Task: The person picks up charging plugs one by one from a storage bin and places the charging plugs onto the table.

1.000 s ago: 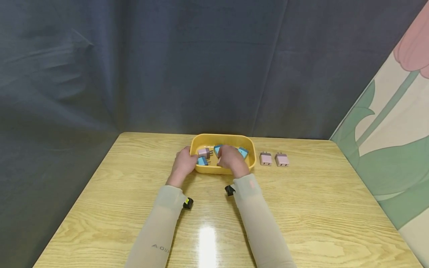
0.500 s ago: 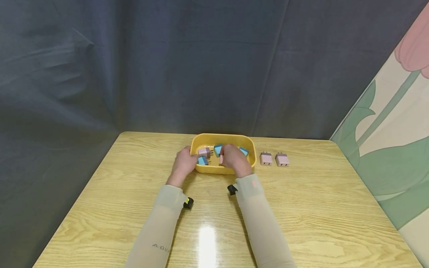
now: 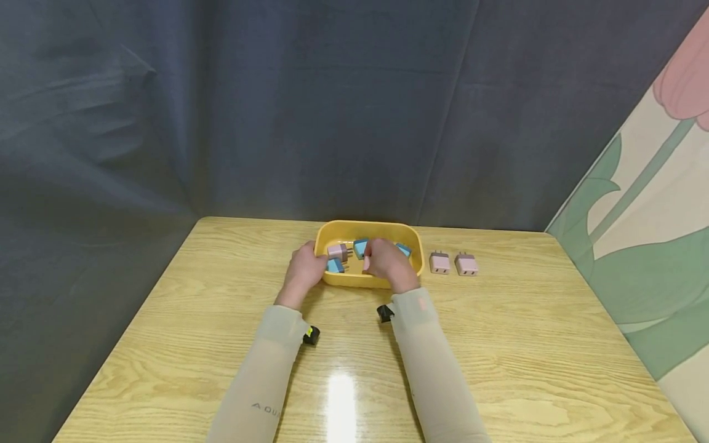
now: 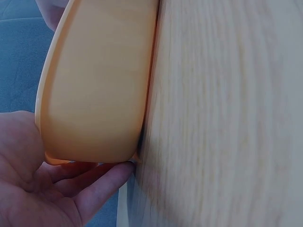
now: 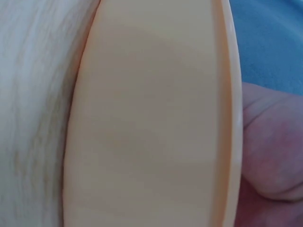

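A yellow plastic bin [image 3: 352, 281] stands near the back edge of the table. My left hand [image 3: 306, 266] grips its left end, thumb at the rim and fingers along the outer wall, as the left wrist view shows. Reaching down inside the bin, my right hand [image 3: 389, 263] pinches a pink plug charger [image 3: 366, 264], mostly hidden by the fingers. Another pink charger [image 3: 335, 251] lies at the left in the bin, above a blue charger [image 3: 335, 266]. Two more blue ones are partly visible, a middle blue charger [image 3: 360, 248] and a right blue charger [image 3: 404, 249]. The bin's wall hides my right fingertips in the right wrist view.
Right of the bin, two pink chargers stand side by side on the wooden table [image 3: 532, 332]: a nearer pink charger [image 3: 440, 263] and a farther pink charger [image 3: 466, 264]. A dark curtain [image 3: 332, 111] hangs behind the table, and a flower-patterned cloth [image 3: 653, 258] is at the right.
My right hand has shifted slightly to the right inside the bin, the pink charger moving with it. My left hand and the bin have stayed practically in place.
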`<state>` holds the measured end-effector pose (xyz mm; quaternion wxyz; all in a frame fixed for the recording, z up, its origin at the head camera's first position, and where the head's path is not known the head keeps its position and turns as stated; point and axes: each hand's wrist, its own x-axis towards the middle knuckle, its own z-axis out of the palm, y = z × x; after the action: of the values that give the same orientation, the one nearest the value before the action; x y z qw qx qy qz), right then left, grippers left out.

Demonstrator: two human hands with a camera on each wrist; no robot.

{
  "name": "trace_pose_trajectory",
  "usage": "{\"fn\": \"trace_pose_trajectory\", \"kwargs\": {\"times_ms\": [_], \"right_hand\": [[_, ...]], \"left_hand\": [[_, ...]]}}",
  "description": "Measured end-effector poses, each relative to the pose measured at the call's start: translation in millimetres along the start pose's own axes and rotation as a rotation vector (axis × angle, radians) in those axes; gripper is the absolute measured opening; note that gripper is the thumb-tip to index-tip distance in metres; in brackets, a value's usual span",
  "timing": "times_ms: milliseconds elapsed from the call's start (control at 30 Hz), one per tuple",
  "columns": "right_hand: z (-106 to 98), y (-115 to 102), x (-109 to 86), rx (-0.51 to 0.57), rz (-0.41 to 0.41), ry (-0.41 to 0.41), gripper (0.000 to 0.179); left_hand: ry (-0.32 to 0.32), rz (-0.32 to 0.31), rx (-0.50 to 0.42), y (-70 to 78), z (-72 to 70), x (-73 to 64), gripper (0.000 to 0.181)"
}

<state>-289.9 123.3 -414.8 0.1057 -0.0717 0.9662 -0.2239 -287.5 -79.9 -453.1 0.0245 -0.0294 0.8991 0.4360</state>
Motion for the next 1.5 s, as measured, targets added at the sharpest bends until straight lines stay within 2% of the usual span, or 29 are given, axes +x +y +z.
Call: {"fn": "trace_pose_trajectory", "kwargs": {"times_ms": [233, 467, 633, 833, 1267, 1400, 1433, 1500], "right_hand": [[-2.2, 0.3, -1.6, 0.001, 0.0, 0.007, 0.017], [-6.0, 2.6, -3.8, -0.001, -0.013, 0.006, 0.026], [-6.7, 4.6, -3.3, -0.001, -0.022, 0.011, 0.025], [-9.4, 7.9, -3.9, 0.002, -0.018, 0.025, 0.032], [-17.6, 8.9, -6.5, -0.024, -0.027, 0.011, 0.037], [-20.4, 8.4, -8.1, -0.025, -0.043, 0.015, 0.037], [-16.2, 17.8, -0.4, -0.015, -0.067, 0.019, 0.037], [-17.4, 18.4, -0.9, -0.01, -0.078, 0.023, 0.039]], "left_hand": [[0.003, 0.01, -0.003, -0.6, -0.8, 0.2, 0.039], [-0.007, 0.005, -0.01, 0.2, -1.3, 0.8, 0.039], [-0.007, 0.006, -0.008, -0.7, -1.0, 1.5, 0.04], [-0.009, 0.006, -0.012, -0.7, -0.5, 2.4, 0.041], [-0.011, 0.003, -0.011, 0.6, -0.8, 0.8, 0.041], [-0.008, 0.006, -0.016, -0.3, -0.6, 1.2, 0.041], [-0.008, 0.007, -0.018, -0.6, -0.5, 1.3, 0.041], [-0.006, 0.009, -0.02, -1.1, -0.5, 1.5, 0.041]]}}
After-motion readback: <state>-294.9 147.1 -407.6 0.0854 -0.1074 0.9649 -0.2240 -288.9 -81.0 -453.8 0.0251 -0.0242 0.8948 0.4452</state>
